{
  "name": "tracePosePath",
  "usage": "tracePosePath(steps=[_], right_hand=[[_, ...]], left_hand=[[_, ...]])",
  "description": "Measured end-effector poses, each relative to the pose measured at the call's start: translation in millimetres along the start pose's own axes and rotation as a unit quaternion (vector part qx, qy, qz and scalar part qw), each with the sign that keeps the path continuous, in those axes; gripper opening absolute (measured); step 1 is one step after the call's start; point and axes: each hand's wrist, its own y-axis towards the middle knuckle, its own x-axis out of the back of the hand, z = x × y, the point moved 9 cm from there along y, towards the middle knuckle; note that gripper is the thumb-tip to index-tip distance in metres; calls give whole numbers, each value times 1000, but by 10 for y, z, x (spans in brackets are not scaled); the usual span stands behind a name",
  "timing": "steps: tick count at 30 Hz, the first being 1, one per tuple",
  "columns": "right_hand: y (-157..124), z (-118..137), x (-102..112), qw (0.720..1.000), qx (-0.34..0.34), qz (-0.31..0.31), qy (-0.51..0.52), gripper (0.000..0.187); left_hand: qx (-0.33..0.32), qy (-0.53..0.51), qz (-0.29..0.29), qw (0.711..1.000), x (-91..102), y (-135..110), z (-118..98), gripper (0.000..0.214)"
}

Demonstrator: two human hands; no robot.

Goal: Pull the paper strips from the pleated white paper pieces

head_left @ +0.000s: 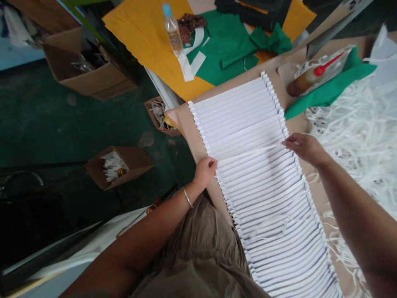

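Note:
A long row of overlapping white paper strips (251, 165) lies on brown kraft paper (186, 124), its notched ends forming both side edges. My left hand (204, 171) is curled at the row's left edge, pinching the end of one strip, and a metal bangle (187, 198) circles that wrist. My right hand (305, 149) pinches the far end of what looks like the same strip (251, 152) at the right edge. That strip runs slightly raised between my hands. Brown cloth (198, 248) over my lap hides the lower left of the kraft paper.
Shredded white scraps (362, 140) heap to the right. Beyond the row lie green fabric (220, 45), a yellow sheet (145, 37), a water bottle (172, 31) and a plastic bag with a red spoon (321, 70). Open cardboard boxes (114, 165) stand on the green floor at left.

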Motion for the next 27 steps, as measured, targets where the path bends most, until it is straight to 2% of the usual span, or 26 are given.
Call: tracePosePath(steps=[3,8,15,22,27], right_hand=[[121,-57,2,999,-22,15,35,15],[204,-133,100,997,-70,-30,29,22],[275,-209,31,997,-65,-23,40,18],[286,-253,47,994,-93,-55,34,18],[379,-311,-40,994,-83,-40,52,21]], left_hand=[[15,15,-12,1000,-52,51,49,16],[13,106,-79,991,8,111,47,18],[13,112,-76,991,-22,132,2,16],[15,110,-82,990,-18,147,5,17],[11,133,-89,987,-7,150,-12,18]])
